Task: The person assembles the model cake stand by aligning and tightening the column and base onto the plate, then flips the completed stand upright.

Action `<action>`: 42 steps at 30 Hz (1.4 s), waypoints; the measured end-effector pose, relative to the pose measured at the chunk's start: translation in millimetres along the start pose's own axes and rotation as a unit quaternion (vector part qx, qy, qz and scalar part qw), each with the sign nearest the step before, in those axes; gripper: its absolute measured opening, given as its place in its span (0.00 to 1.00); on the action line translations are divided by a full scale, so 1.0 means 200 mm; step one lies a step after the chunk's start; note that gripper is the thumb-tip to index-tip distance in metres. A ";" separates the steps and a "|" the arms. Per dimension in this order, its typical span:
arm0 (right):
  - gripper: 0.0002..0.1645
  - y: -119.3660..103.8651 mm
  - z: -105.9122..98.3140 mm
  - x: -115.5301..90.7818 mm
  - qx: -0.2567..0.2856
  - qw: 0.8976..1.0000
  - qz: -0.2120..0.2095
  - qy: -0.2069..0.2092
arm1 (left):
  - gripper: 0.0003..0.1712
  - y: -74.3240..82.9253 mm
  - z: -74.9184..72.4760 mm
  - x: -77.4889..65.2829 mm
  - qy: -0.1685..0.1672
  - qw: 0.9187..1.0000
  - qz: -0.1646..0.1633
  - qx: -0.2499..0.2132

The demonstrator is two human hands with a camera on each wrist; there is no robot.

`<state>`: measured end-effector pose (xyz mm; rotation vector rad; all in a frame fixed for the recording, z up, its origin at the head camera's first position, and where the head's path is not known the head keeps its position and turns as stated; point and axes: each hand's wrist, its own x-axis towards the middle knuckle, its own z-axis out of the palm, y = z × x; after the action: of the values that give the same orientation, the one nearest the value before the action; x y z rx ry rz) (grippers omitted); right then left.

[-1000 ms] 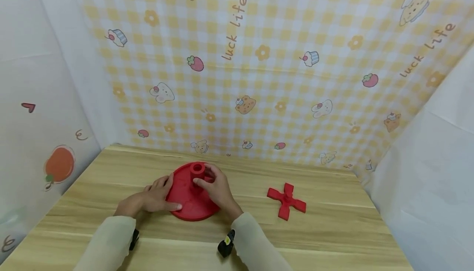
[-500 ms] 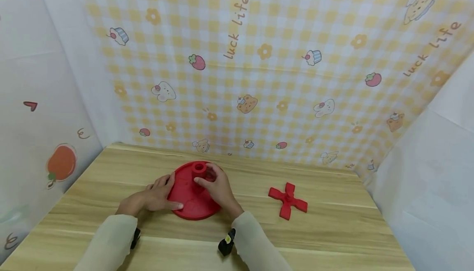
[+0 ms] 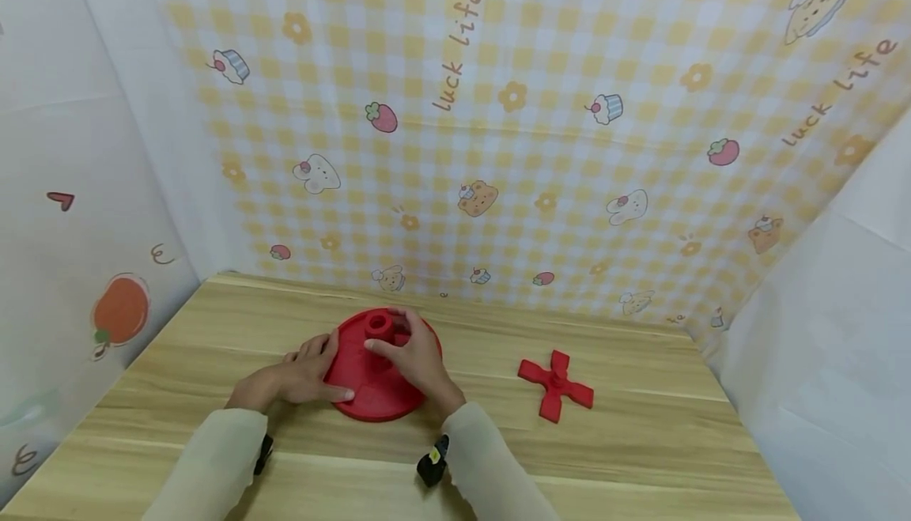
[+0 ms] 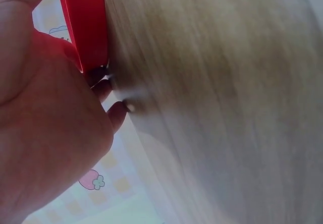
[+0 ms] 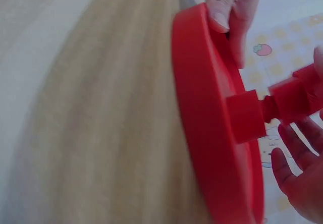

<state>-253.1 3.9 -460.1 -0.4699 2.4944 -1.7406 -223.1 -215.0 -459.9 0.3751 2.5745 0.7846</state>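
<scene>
A red round base with a raised rim lies on the table in the head view. My left hand grips its left edge, thumb over the rim and fingers round the far side. A red hollow tube stands over the base's middle, a little tilted. My right hand holds this tube between thumb and fingers. In the right wrist view a narrow ridged neck shows between the tube and a block on the base. The tube's right side is hidden by my fingers.
A red four-armed cross piece with a central stub lies on the wooden table, right of the base. Behind the table hangs a yellow checked cloth. White sheets stand at both sides.
The tube's top has leaned slightly left, and my right fingers have shifted around it. My left hand keeps its place on the base. The head view has moved a little.
</scene>
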 end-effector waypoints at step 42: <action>0.24 -0.05 0.00 0.00 -0.147 0.988 0.001 0.050 | 0.70 0.03 -0.01 -0.01 -0.006 1.000 -0.011 0.007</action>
<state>-251.6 0.0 -450.9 -0.4048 2.8357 -1.4334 -220.8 -211.5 -453.5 0.3547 2.5705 0.7552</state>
